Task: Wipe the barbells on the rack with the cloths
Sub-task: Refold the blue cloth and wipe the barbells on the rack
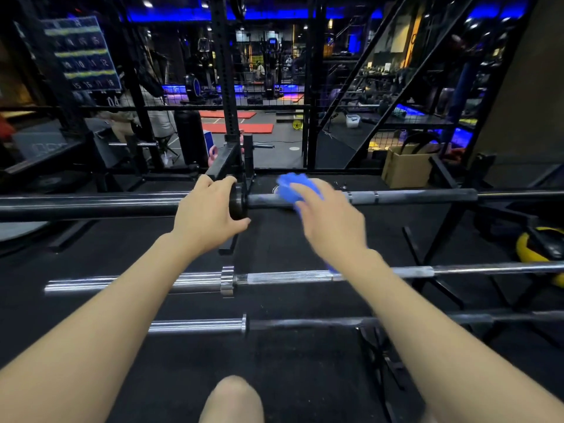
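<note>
Crosswise ahead of me runs the long black steel barbell [396,197] on the rack, its axis left to right, my left hand [207,215] curled round its collar while my right hand [328,218], blurred, seems to press the crumpled blue cloth [291,186] onto the shaft just right of that collar.

A gym is shown, with three barbells [396,198] laid across a low black rack [439,239] over dark rubber flooring [290,355]. Red exercise mats [241,128], a perforated steel upright [225,71] and exercise machines [270,65] under blue lighting are seen beyond.
</note>
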